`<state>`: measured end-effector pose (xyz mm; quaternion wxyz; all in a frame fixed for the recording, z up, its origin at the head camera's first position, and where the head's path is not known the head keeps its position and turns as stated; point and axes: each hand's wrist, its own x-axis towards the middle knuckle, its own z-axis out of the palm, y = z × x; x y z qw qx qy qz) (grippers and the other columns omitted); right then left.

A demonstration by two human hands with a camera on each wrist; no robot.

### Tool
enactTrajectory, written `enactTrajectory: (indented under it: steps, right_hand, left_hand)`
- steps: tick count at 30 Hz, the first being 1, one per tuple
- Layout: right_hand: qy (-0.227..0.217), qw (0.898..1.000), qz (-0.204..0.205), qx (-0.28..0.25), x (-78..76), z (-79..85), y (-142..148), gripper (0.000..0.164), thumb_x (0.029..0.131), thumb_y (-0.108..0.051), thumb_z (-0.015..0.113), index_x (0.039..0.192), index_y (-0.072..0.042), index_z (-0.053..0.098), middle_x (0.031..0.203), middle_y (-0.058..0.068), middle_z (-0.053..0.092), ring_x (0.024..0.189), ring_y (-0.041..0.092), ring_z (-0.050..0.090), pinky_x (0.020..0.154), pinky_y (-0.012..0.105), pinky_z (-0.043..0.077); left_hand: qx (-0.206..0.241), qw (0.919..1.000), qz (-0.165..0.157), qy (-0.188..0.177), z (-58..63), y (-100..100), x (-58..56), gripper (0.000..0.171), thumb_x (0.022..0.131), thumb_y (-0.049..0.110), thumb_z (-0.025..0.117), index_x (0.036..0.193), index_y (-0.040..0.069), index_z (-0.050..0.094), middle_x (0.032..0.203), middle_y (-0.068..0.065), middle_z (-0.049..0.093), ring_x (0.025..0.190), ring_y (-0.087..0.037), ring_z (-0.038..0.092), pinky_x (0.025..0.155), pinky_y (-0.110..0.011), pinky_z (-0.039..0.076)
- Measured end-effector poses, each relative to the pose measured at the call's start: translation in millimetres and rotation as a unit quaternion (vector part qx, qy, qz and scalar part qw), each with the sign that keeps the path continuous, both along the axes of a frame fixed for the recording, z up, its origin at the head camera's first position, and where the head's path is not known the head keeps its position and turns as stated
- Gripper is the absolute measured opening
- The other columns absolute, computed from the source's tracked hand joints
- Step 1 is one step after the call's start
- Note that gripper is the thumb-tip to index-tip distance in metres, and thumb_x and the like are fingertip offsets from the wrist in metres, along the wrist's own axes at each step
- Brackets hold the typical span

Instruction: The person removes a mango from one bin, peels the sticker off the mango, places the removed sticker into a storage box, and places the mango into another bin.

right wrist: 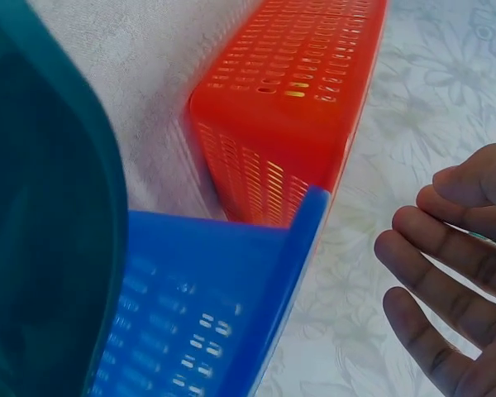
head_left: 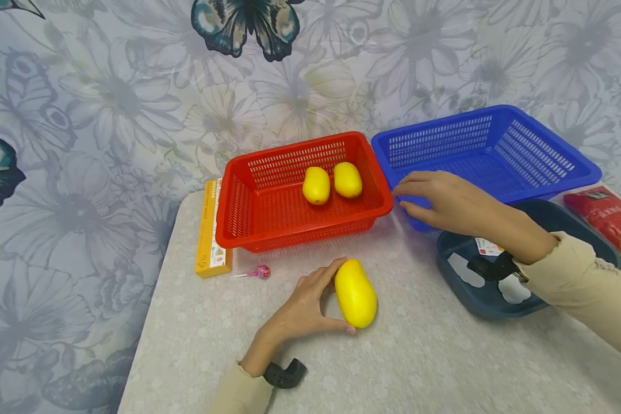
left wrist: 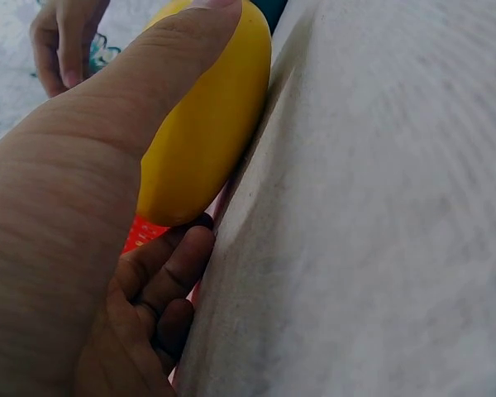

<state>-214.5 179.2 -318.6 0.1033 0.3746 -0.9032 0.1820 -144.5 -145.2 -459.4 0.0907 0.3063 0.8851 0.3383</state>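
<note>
A smooth yellow mango lies on the table, its surface plain and glossy. My left hand grips it from the left, thumb at its near end and fingers at its far end; the left wrist view shows the thumb over the mango. Over the near left corner of the blue basket hangs my right hand, holding nothing, its fingers loosely bent. In the right wrist view those fingers are spread apart. Two more mangoes, a left one and a right one, lie in the red basket.
A dark basin with a card and pale pieces sits under my right forearm. Right of it lies a red packet. Left of the red basket are a yellow box and a lollipop. Patterned wallpaper rises behind.
</note>
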Motion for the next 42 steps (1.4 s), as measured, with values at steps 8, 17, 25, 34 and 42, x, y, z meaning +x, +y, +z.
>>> enactTrajectory:
  steps: [8,17,25,34,42]
  right_hand:
    - [-0.012,1.000,0.000,0.023,-8.1,-3.8,-14,0.025,0.091,-0.011,0.072,0.115,-0.003,0.073,0.111,0.011,0.068,0.101,0.028,0.065,0.087,0.045,0.056]
    - [0.007,0.999,0.015,0.029,-14.9,-9.9,-23,0.023,0.090,-0.010,0.073,0.111,-0.002,0.074,0.108,0.011,0.067,0.096,0.028,0.065,0.085,0.044,0.056]
    - [0.004,0.999,0.025,0.042,-18.7,-15.6,-29,0.023,0.088,-0.009,0.075,0.110,-0.002,0.075,0.108,0.012,0.069,0.094,0.028,0.066,0.084,0.045,0.056]
    - [0.038,0.998,0.044,0.030,-20.3,-21.4,-35,0.020,0.082,-0.002,0.081,0.101,-0.004,0.076,0.101,0.009,0.071,0.090,0.026,0.066,0.080,0.043,0.055]
    - [0.043,0.999,0.020,0.021,-15.8,-26.8,-33,0.019,0.081,-0.002,0.081,0.100,-0.003,0.077,0.097,0.008,0.070,0.089,0.027,0.064,0.081,0.042,0.056]
  left_hand:
    - [-0.001,1.0000,0.001,0.000,-1.8,0,1.5,0.120,0.064,0.070,0.082,0.160,0.035,0.018,0.147,0.013,0.042,0.129,-0.011,0.043,0.105,-0.044,0.031]
    - [-0.001,1.0000,0.006,-0.001,0.5,-2,2.3,0.121,0.064,0.067,0.085,0.160,0.035,0.018,0.149,0.012,0.042,0.129,-0.012,0.043,0.105,-0.045,0.031]
    - [-0.003,1.0000,0.006,-0.003,-0.7,-4,1.9,0.121,0.064,0.068,0.084,0.160,0.035,0.016,0.149,0.012,0.041,0.129,-0.013,0.043,0.106,-0.046,0.031]
    - [0.008,0.9999,0.010,-0.005,0.8,-6,1.7,0.120,0.064,0.069,0.084,0.160,0.035,0.019,0.146,0.013,0.043,0.123,-0.011,0.045,0.101,-0.044,0.032]
    - [0.071,0.9952,0.018,-0.064,17.4,-5,3.2,0.115,0.066,0.058,0.088,0.158,0.042,0.020,0.142,0.016,0.042,0.115,-0.009,0.050,0.104,-0.039,0.043]
